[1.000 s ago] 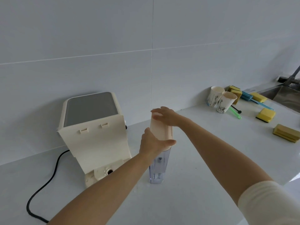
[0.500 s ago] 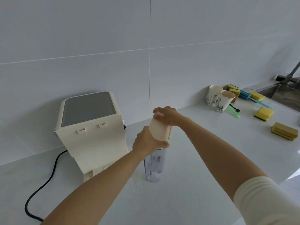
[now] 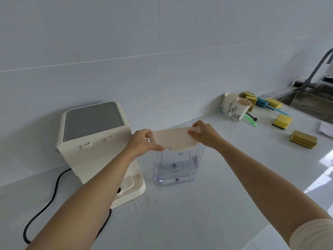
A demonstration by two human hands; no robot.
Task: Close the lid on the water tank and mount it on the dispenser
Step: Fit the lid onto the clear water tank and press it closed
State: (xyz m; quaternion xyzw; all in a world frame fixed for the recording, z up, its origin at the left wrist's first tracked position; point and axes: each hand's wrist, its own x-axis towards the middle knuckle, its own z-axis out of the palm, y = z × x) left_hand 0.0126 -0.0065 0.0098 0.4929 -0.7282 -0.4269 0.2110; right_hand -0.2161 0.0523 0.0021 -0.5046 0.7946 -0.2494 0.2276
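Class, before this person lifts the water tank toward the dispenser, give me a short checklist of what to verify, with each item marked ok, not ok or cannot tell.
1. Lid seated flat on the water tank: cannot tell; it sits on top, but its near edge looks uneven.
2. Both hands on the lid: ok; left hand at its left end, right hand at its right end.
3. Tank upright on the counter: ok.
4. Water inside: ok; a low level shows.
5. Dispenser base free to receive the tank: ok.
6. Counter dry: not ok; droplets lie near the dispenser base.
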